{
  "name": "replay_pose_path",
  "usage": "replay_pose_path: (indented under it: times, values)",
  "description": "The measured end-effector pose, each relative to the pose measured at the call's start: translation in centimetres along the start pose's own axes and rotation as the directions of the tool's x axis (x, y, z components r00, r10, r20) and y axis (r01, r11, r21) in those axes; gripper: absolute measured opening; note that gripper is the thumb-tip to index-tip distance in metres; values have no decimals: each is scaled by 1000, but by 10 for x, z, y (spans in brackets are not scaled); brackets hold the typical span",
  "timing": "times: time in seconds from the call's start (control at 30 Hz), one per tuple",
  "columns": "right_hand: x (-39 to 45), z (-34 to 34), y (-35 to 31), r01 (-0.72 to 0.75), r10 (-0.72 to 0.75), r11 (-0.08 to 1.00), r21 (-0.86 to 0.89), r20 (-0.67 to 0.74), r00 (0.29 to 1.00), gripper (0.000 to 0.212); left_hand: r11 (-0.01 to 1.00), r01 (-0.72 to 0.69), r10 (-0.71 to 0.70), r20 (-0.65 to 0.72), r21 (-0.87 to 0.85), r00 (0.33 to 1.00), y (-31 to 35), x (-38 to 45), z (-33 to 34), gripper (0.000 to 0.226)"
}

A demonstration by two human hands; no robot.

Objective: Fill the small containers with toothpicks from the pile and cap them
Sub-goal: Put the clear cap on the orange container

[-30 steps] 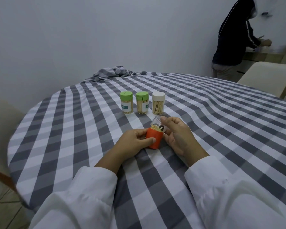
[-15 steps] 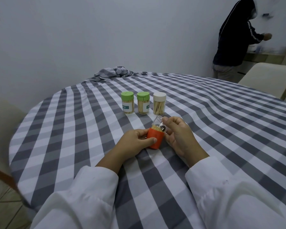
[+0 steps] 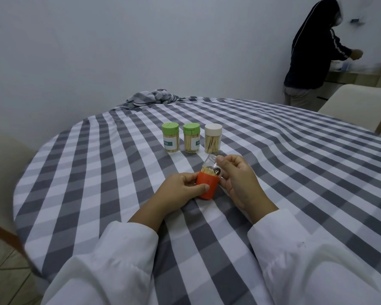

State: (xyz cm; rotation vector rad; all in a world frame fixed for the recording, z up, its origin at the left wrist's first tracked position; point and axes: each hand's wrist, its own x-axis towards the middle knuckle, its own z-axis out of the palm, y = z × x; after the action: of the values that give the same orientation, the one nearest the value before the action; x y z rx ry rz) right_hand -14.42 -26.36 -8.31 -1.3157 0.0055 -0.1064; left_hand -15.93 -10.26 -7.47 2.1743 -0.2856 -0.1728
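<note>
Orange container (image 3: 207, 187) held, three capped containers (image 3: 191, 141) behind

loose white long sleeves (image 3: 123, 260) cover both arms to the wrists, cuffs plain, cloth softly creased.

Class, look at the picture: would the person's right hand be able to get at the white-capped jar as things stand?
Probably yes. The white-capped jar stands just beyond the right hand with nothing between them, but that hand is pinching the clear cap over the orange container and would have to let go first.
</note>
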Motion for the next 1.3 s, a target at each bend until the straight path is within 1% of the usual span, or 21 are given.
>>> replay_pose_path:
  times: [0.13,0.33,0.43,0.57,0.77,0.9,1.03,1.1,1.3]
  values:
    - [0,0,0,16,-16,1000,-12,11,1000,17,1000,-1,1,-4,0,1000,1,1,0,55]
    - [-1,1,2,85,-83,986,-144,21,996,23,1000,8,-8,2,20,1000,1,1,1,57]
    - [0,2,2,86,-85,982,-168,14,996,27,1000,20,-20,-1,-1,1000,1,1,1,58]
    - [0,2,2,78,-79,974,-213,6,997,23,997,33,-34,-7,-63,999,0,0,1,61]
    - [-2,1,-2,52,-50,986,-160,14,999,19,995,26,-27,-13,-96,1000,-1,1,1,60]
    - [-2,1,-1,65,-53,974,-219,63,997,23,993,27,-30,-25,-119,999,-2,2,2,59]
    - [-6,6,-3,164,-137,917,-365,98,986,31,990,10,-18,-53,-139,998,-5,2,4,55]
    - [-8,9,-5,206,-166,893,-400,131,977,31,990,-1,-7,-56,-140,998,-6,2,4,53]
    - [-15,10,-5,231,-129,851,-471,238,963,36,991,-22,13,-60,-135,998,-9,3,2,52]
